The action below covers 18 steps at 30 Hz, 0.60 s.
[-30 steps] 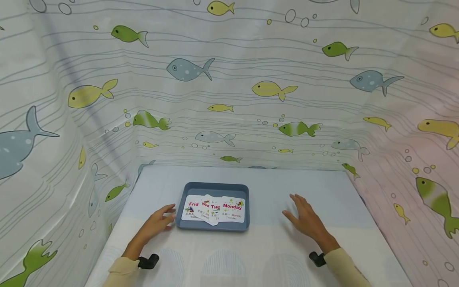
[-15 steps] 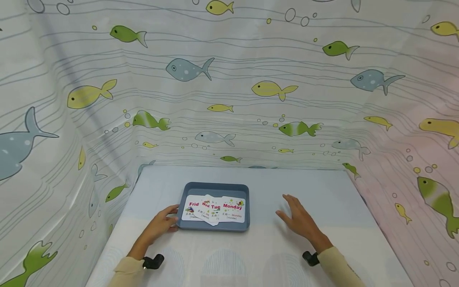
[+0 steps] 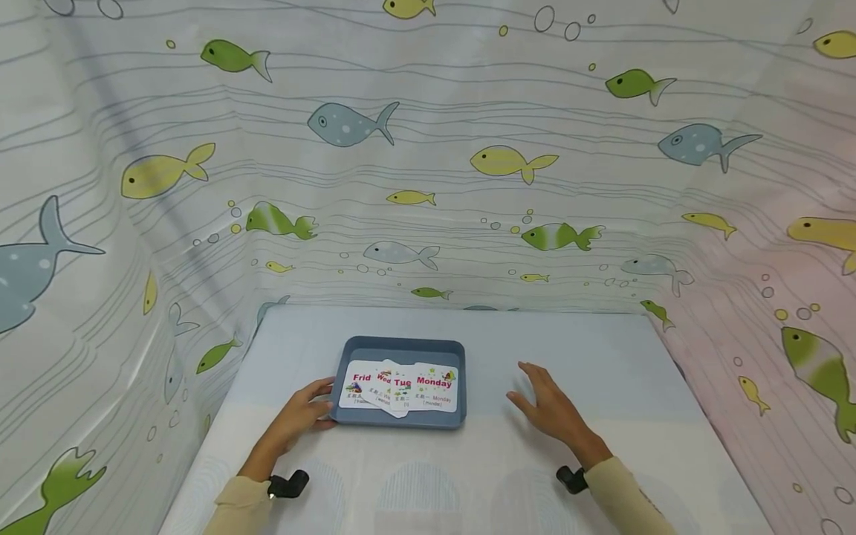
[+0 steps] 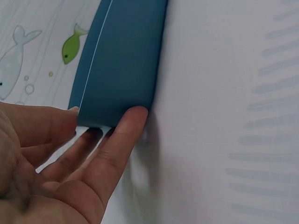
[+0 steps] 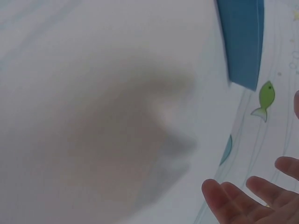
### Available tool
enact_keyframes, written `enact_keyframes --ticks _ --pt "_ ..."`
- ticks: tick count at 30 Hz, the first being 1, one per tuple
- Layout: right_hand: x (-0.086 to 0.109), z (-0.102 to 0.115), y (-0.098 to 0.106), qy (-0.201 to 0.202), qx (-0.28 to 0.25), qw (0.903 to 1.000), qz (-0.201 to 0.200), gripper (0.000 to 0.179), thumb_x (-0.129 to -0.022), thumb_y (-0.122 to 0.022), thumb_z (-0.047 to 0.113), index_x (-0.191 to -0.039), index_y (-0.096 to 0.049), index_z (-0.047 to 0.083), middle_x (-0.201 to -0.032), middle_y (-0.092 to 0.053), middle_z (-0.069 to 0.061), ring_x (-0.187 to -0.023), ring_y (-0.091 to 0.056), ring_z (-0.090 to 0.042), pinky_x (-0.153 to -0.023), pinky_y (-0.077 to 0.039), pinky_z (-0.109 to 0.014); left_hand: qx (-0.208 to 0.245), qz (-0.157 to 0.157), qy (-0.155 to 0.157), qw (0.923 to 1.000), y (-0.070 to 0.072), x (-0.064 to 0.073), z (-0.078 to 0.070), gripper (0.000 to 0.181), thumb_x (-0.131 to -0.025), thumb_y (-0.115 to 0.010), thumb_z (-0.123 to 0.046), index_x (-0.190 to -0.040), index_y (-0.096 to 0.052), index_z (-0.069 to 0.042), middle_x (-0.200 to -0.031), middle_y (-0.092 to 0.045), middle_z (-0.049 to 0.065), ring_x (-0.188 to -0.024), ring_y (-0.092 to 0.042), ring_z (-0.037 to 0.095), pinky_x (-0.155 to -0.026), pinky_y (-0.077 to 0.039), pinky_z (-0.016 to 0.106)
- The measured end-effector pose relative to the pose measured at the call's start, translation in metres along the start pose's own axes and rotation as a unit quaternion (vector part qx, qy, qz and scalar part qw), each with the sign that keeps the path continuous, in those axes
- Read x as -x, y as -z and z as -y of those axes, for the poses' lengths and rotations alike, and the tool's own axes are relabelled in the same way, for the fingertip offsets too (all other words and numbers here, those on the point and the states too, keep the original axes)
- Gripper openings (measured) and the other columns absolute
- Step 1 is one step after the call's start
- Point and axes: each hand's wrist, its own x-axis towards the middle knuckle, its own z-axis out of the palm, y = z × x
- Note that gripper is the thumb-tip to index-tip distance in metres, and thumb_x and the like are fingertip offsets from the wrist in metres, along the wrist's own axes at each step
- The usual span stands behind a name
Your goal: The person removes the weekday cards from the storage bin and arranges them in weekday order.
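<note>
A blue-grey rectangular tray (image 3: 404,345) stands on the table with overlapping white day cards in it. The Monday card (image 3: 435,397) lies at the right, the Tue card (image 3: 402,396) and Wed card (image 3: 381,395) are fanned in the middle, and the Frid card (image 3: 356,385) is at the left. At the tray's left end is my left hand (image 3: 297,416), its fingertips against the end wall. The left wrist view shows these fingers (image 4: 110,158) mostly straight along the tray's corner. My right hand (image 3: 551,409) hovers right of the tray, fingers spread and holding nothing.
The table (image 3: 428,475) wears a pale cloth with faint arch patterns. Fish-printed curtains (image 3: 428,134) rise behind it and on both sides. A black wrist camera (image 3: 289,484) sits on the left wrist, another black camera (image 3: 571,479) on the right.
My left hand has moved right, from beside the tray to touching its left end. The right hand has drifted left toward the tray. The cards stay as they were.
</note>
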Motion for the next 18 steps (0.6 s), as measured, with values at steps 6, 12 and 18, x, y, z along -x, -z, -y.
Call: enact_keyframes --ticks 6,12,18 --pt "-0.003 0.005 -0.002 0.001 -0.007 1.0 0.002 0.076 -0.096 -0.06 0.053 -0.154 -0.034 0.012 -0.155 -0.039 -0.017 -0.141 -0.043 -0.039 -0.11 -0.044 -0.06 0.001 -0.003 0.0 1.0 0.0 -0.002 0.002 0.056 -0.099 -0.048 0.003 -0.153 -0.032 -0.001 -0.153 -0.031 0.032 -0.123 -0.057 0.049 -0.085 -0.063 0.046" --pt "-0.009 0.017 -0.005 0.005 -0.009 0.9999 0.002 0.075 -0.095 -0.063 0.05 -0.153 -0.036 0.011 -0.154 -0.041 -0.017 -0.14 -0.045 -0.038 -0.11 -0.045 -0.06 0.001 -0.006 0.0 1.0 -0.001 -0.003 0.002 0.056 -0.1 -0.048 0.004 -0.153 -0.032 -0.001 -0.153 -0.032 0.032 -0.124 -0.056 0.049 -0.086 -0.063 0.046" --pt "-0.016 0.03 -0.011 -0.011 -0.014 0.9996 0.023 0.074 -0.095 -0.064 0.05 -0.154 -0.035 0.015 -0.156 -0.04 -0.013 -0.14 -0.046 -0.035 -0.111 -0.046 -0.057 -0.004 -0.007 0.004 1.0 -0.001 -0.003 0.004 0.056 -0.1 -0.047 0.004 -0.153 -0.032 -0.002 -0.153 -0.032 0.031 -0.126 -0.054 0.048 -0.086 -0.063 0.045"
